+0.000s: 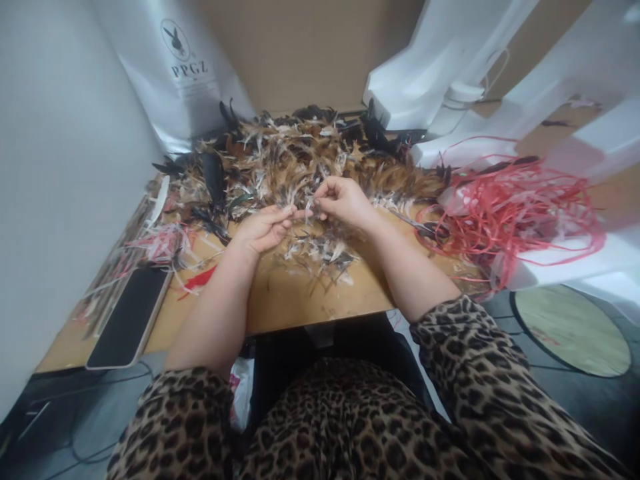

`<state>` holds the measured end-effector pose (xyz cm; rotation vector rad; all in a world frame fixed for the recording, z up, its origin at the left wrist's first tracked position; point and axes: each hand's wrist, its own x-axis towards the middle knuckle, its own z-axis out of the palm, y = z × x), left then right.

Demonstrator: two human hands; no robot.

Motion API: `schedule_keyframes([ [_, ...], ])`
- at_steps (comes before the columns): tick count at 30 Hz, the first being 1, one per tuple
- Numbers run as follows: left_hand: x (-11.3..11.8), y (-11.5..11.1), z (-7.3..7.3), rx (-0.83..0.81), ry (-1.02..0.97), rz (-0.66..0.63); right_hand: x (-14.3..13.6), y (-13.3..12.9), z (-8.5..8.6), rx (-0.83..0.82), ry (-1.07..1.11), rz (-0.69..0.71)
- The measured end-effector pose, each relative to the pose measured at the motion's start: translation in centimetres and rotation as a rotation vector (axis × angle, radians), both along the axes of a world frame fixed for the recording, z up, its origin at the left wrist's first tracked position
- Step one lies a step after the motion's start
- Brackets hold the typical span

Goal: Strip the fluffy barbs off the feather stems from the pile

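Observation:
My left hand (267,227) is closed, with thumb and fingers pinched together around what looks like a small brown feather. Its index finger points toward my right hand (344,202). That right hand is closed too, its fingertips pinching a small feather with whitish fluff (309,212). The two hands nearly meet over the table. Just behind them spreads a large pile of brown and black feathers (300,150). Below the hands lies a smaller scatter of short feathers and pale fluff (325,253). Fine detail at the fingertips is blurred.
A tangle of red and clear plastic strips (515,210) covers the right side, with dark-handled scissors (430,230) beside it. On the left lie a phone (131,317), thin sticks (120,250) and pink strips (163,243). A round stool (573,330) stands lower right.

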<state>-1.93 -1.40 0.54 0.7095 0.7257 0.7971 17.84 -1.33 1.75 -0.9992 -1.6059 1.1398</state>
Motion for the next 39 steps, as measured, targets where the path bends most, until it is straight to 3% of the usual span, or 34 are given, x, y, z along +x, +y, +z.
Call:
schedule_keyframes([
  [7, 1.0, -0.5, -0.6, 0.018, -0.026, -0.105, -0.8, 0.5, -0.7, 0.023, 0.078, -0.196],
  [14, 1.1, 0.1, -0.7, -0.014, -0.035, 0.015, -0.8, 1.1, -1.2, -0.021, 0.190, -0.252],
  [18, 1.0, 0.5, -0.9, -0.010, -0.016, 0.100, -0.2, 1.3, -1.4, 0.072, 0.063, -0.246],
  [25, 1.1, 0.8, -1.3, 0.083, 0.132, 0.209, 0.4, 0.7, -0.7, 0.423, -0.391, -0.241],
  [28, 1.1, 0.9, -1.6, 0.135, 0.182, 0.232, 0.7, 0.6, -0.4, 0.438, -0.395, -0.213],
  [33, 1.3, 0.8, -1.6, 0.220, 0.265, 0.253, 1.5, 0.8, 0.0, 0.296, -0.392, -0.068],
  [39, 1.8, 0.4, -1.4, 0.323, 0.458, 0.224, 1.3, 0.6, 0.1, 0.551, -0.429, -0.160],
])
